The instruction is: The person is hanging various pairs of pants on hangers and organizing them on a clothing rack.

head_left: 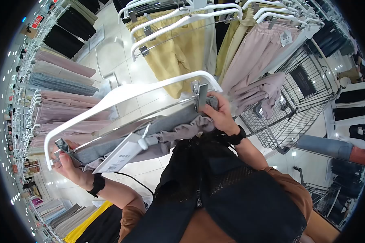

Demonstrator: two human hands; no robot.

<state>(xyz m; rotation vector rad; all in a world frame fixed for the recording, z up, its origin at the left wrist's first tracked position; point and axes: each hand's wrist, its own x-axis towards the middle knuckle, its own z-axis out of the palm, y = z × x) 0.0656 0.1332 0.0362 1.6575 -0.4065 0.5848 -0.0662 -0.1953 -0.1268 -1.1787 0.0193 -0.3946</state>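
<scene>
Far on the left, a red price sign (37, 21) stands over black trousers (71, 32) hung in a row, and pink trousers (63, 101) hang nearer along the same side. At the near left, a yellow garment (87, 222) hangs beside black cloth (104, 227). The left hand (71, 164), a black band at its wrist, grips the left end of a white hanger (121, 95); thumb and fingers are closed in a pinch about the left clip (61, 145), though the farther fingers are partly hidden. Between the two hands, in front of the person's body, the grey-mauve garment (162, 129) stretches along the hanger's near side, bunched and folded. A white price tag (119, 156) hangs on its near side, left of the middle, with a pale grey round tag (144, 142) touching it. Farther off, yellow trousers (170, 48) hang on a rack. The right hand (224, 115), also banded in black, pinches the garment's right end, thumb pressed on it just beside the right clip (202, 97); I cannot tell how the hidden fingers lie. Far to the right, pale pink trousers (255, 52) hang near a wire cart (296, 97), with a mauve garment (259, 93) at the cart's left side
</scene>
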